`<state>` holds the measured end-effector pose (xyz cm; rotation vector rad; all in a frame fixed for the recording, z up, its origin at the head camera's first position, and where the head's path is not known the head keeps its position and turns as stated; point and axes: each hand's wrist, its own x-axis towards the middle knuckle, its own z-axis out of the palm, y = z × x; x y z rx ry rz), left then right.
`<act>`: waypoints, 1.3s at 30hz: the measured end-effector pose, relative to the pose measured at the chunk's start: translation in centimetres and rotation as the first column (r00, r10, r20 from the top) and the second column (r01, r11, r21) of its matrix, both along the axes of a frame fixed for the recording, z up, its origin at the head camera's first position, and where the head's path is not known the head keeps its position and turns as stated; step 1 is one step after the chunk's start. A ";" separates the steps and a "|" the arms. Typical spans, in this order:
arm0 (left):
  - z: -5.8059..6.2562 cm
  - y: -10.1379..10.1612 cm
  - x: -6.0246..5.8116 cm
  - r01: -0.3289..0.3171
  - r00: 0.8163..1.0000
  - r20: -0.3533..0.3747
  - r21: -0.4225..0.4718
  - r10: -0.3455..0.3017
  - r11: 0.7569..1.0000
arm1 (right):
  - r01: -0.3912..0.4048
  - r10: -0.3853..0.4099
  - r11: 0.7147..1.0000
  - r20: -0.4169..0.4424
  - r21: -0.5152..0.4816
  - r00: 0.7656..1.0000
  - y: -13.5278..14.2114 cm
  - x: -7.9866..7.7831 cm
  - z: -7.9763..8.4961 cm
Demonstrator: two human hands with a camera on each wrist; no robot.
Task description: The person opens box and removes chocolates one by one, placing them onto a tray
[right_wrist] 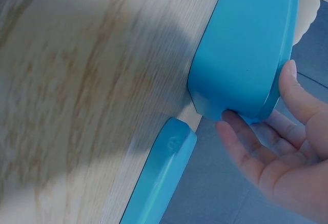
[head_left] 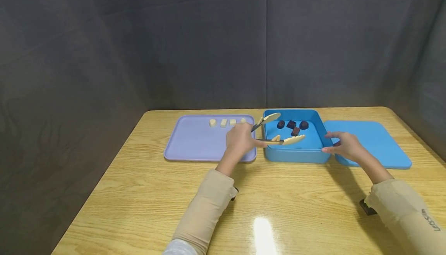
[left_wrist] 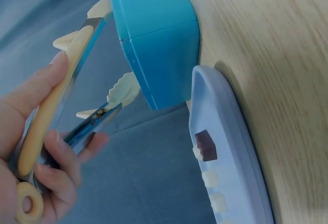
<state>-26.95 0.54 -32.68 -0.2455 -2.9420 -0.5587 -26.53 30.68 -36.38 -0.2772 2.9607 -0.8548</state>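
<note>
My left hand (head_left: pixel 240 139) grips a pair of tongs (head_left: pixel 294 140) with cream scalloped tips and cream handle grips. The tongs are spread apart, their tips over the blue box (head_left: pixel 297 156), with nothing between them. Inside the box lie several dark chocolates (head_left: pixel 304 125). At the box's right side, my right hand (head_left: pixel 346 146) holds the front corner, the thumb (right_wrist: pixel 294 88) on the rim and the fingers against the outer wall. Left of the box, a lilac tray (head_left: pixel 195 142) bears a row of white pieces (head_left: pixel 223 123). Another dark chocolate (left_wrist: pixel 206 145) shows on the tray in the left wrist view.
A flat blue lid (head_left: pixel 373 142) lies on the wooden table (head_left: pixel 139 193), right beside the box. Behind the table's far edge hangs a dark grey curtain (head_left: pixel 209 53). The tray and box stand close together near that edge.
</note>
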 end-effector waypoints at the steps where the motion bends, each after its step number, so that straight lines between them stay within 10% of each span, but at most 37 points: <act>1: 0.0 0.1 0.0 -0.003 1.000 0.002 -0.007 0.003 1.000 | 0.001 -0.001 1.000 0.001 0.000 1.000 0.0 0.0 0.0; 39: -1.7 3.5 -1.3 0.051 0.999 -0.011 -0.155 -0.054 0.987 | -0.006 0.006 1.000 -0.005 -0.013 1.000 0.1 0.1 -0.1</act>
